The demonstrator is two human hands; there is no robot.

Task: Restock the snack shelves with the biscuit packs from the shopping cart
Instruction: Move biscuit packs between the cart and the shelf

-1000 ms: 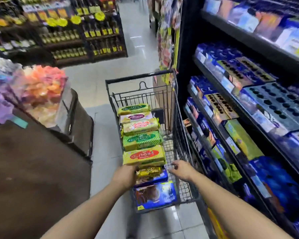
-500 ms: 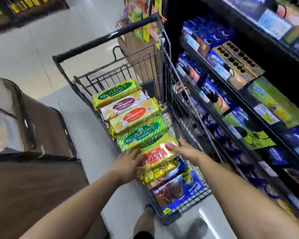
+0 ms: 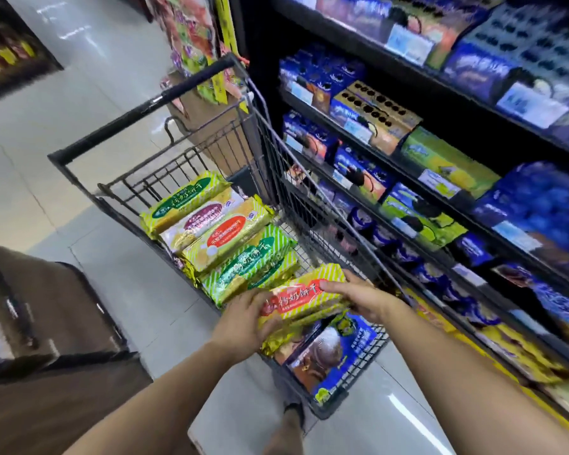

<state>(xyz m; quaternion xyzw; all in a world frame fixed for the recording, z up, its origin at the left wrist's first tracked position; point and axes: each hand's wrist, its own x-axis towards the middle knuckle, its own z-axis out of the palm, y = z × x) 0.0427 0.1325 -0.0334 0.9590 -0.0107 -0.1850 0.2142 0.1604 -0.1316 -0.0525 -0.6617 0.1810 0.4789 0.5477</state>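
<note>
Single view: a wide-angle camera worn on the head. We are looking forward and steeply down, standing close over the near end of the shopping cart (image 3: pixel 112 124). Both forearms are entering from the bottom edge. The left hand (image 3: pixel 243 318) and right hand (image 3: pixel 358 297) are gripping the red-labelled biscuit pack (image 3: pixel 296 300) just below centre. The snack shelves (image 3: pixel 457 90) are slanting along the right. A brown counter (image 3: pixel 46 405) is filling the near left, and the floor (image 3: pixel 96 93) is receding far left.

Floor (image 3: pixel 112 103): pale glossy tiles with thin grout lines; white light streaks (image 3: pixel 63 29) reflected on it; brown display counter (image 3: pixel 56 399) at lower left; dark shelving unit (image 3: pixel 10 57) with yellow-labelled goods at far upper left; hanging coloured packets (image 3: pixel 188 34) at top centre, cardboard box (image 3: pixel 207 126) below them.
</note>
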